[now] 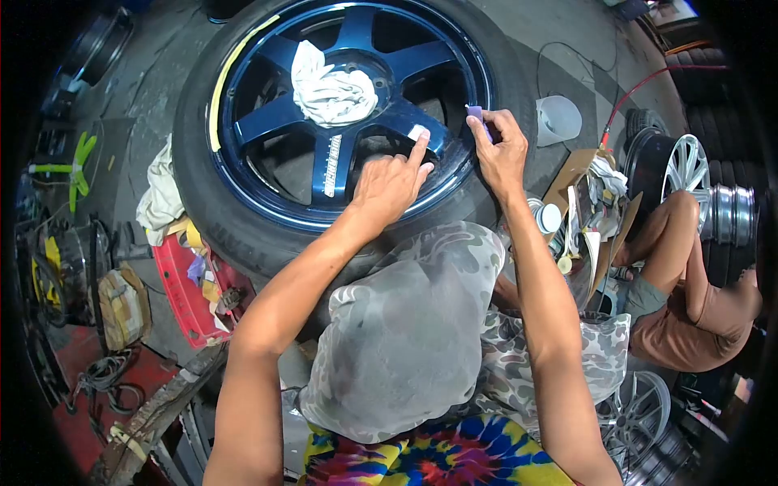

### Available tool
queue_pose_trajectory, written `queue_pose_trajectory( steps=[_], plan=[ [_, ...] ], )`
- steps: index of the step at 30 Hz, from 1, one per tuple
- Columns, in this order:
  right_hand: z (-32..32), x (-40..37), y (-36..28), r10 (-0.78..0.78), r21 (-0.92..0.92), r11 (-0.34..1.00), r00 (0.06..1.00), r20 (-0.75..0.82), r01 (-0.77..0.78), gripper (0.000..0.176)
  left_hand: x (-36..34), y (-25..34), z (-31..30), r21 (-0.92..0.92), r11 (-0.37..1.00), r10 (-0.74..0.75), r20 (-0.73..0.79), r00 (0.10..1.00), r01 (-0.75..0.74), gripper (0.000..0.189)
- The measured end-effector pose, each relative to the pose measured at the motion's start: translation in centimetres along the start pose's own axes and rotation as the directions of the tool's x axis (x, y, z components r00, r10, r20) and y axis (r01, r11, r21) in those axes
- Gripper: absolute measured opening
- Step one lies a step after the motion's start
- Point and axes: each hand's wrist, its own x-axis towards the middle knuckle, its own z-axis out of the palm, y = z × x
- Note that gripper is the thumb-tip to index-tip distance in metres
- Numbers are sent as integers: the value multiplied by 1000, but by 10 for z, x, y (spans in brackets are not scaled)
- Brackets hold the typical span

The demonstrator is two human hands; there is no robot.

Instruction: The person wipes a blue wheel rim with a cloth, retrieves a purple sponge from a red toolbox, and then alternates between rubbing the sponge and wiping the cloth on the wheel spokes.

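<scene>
Camouflage cloth (405, 340) covers the person's knees at the near edge of the view, just in front of the blue wheel (356, 36). Both bare forearms reach over it toward the wheel.

The left hand (389, 188) is over the near side of the wheel. Its grip holds nothing: the index finger is stretched out and the other fingers are loosely curled. The fingertip touches a spoke close to the rim, at a small white patch (417, 132).

The right hand (500, 150) is at the near right edge of the wheel. Its grip is pressed together, thumb and fingertips pinching a small purple pad (475, 113), which is against the rim there.

The wheel lies flat inside its black tyre (190, 154). A crumpled white rag (332, 89) sits on the hub in the middle of the wheel. One spoke carries white lettering (332, 166). A strip of yellow tape (223, 81) follows the rim on the left side of the wheel.

To the left of the wheel, a red tray (182, 292) with small things lies partly under the tyre. To the right of the wheel stand a white cup (557, 120) and an open cardboard box (571, 174). Further right, another person (689, 300) sits on the floor (559, 32) beside a silver wheel (689, 166).
</scene>
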Motion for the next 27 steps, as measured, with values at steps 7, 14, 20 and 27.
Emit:
queue_pose_trajectory(
  steps=[7,14,20,27],
  plan=[
    [1,0,3,-20,-7,1000,1000,-17,20,20,2,12,-14,-86,979,-174,120,977,185,55],
    [1,1,9,-51,-32,998,997,-62,49,24,-52,18,-70,-318,948,-33,-165,986,-22,28],
    [-3,-5,-3,36,11,999,999,31,-36,25,-191,19,-131,-322,911,-346,-263,901,257,22],
    [-2,-9,5,-62,-43,997,986,156,70,28,-302,24,-159,-276,872,-485,-364,795,405,29]
  ],
)
